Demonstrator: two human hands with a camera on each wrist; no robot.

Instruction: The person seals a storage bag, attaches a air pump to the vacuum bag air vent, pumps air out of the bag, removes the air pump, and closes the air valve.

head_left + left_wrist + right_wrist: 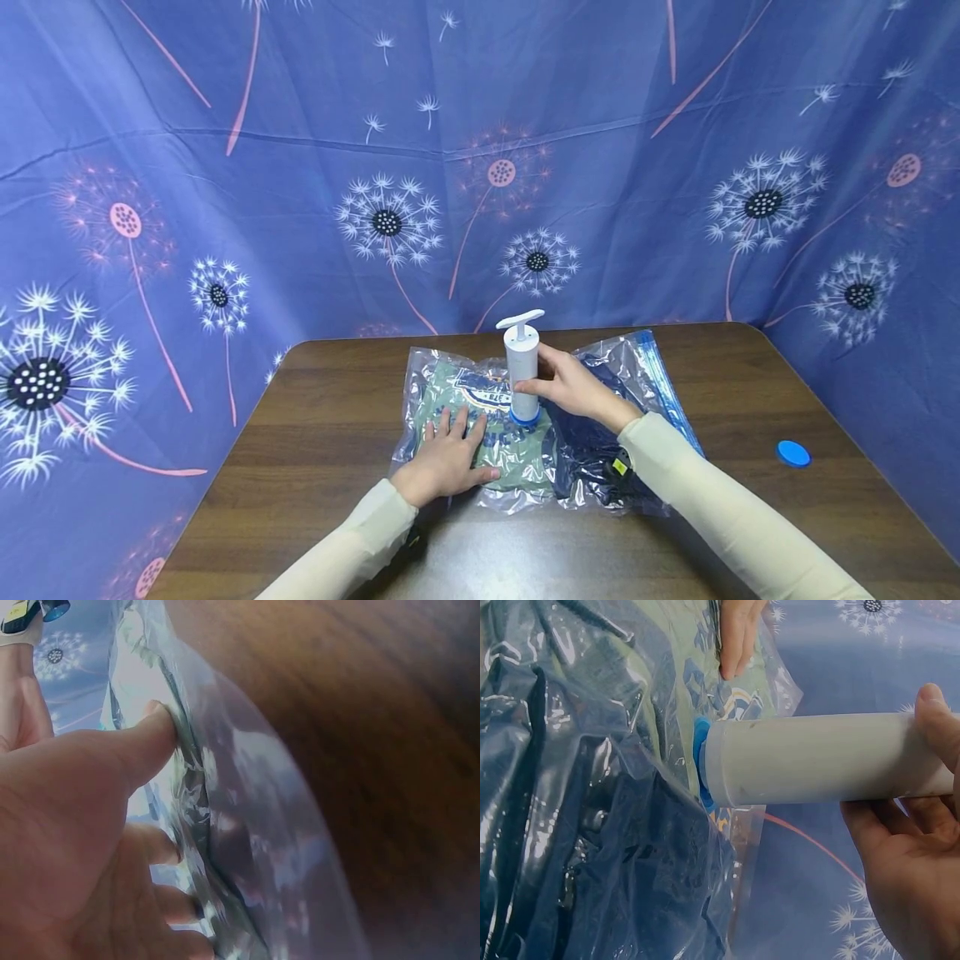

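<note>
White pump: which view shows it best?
Head view: the white pump shows from handle to blue base, partly covered by the right hand. Right wrist view: closer on the barrel and base, but the handle is out of frame. Left wrist view: I can't make it out there.

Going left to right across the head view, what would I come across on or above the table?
Bare left hand, white cylindrical T-handled pump, bare right hand, translucent blue plastic zip strip, flat round blue disc.
</note>
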